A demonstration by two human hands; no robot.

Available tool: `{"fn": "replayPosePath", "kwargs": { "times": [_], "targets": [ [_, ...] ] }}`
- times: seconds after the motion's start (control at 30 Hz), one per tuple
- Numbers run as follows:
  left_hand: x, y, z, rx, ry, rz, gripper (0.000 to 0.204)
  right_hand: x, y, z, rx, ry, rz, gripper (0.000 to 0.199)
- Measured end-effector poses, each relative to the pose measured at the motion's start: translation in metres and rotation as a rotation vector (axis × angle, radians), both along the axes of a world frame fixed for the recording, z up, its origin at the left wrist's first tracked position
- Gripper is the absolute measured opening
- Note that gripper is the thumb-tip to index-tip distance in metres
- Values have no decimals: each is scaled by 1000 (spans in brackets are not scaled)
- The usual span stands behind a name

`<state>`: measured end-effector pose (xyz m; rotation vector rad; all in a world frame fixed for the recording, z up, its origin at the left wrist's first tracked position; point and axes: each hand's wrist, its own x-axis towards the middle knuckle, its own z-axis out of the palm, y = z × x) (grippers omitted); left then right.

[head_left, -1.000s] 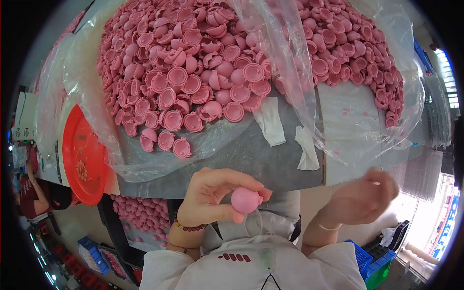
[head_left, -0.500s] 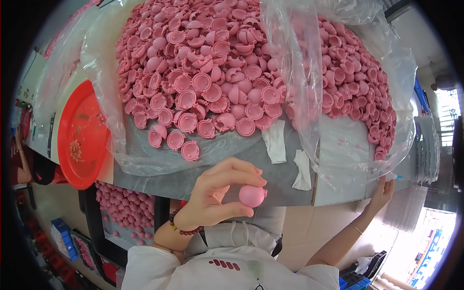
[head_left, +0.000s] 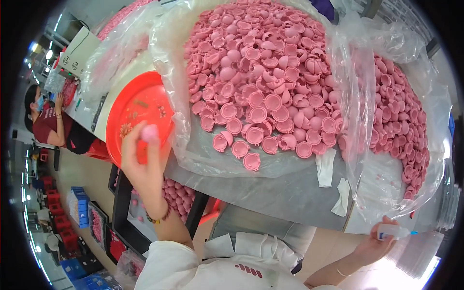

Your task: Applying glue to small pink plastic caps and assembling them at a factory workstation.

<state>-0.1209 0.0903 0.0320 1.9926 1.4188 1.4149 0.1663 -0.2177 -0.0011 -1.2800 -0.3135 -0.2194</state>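
My left hand [head_left: 145, 164] is raised in front of the red oval tray [head_left: 112, 116]. Its fingers pinch a small pink plastic ball [head_left: 150, 132], slightly blurred by motion. At the right end of the table my right hand [head_left: 378, 247] is wrapped round a small clear squeeze bottle [head_left: 392, 232] with a blue tip pointing right. A large heap of pink half-shells [head_left: 261, 87] covers the table on plastic sheeting, some lying cup side up. Several loose shells rest at the heap's near edge.
Two white cloth strips [head_left: 326, 168] lie near the grey table's front edge [head_left: 270, 210]. A black crate [head_left: 124, 212] of pink balls stands below on the left. Clear plastic sheeting [head_left: 355, 145] drapes over the heap. A masked person [head_left: 48, 118] sits at the far left.
My left hand has carried the pink ball left and up, from above my lap to the red tray. The view has turned left. The bottle in my right hand now shows more fully.
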Motion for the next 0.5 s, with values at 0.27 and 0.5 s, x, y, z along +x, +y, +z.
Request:
{"fn": "replayPosePath", "kwargs": {
  "times": [0.27, 0.5],
  "targets": [
    [30, -49, -4, -250, -308, -602, 32, -39, 59, 19, -431, -90, 462, 32],
    [96, -90, -37, -588, -377, -1061, 42, -44, 69, 12, -752, 96, 468, 26]
  ]
}}
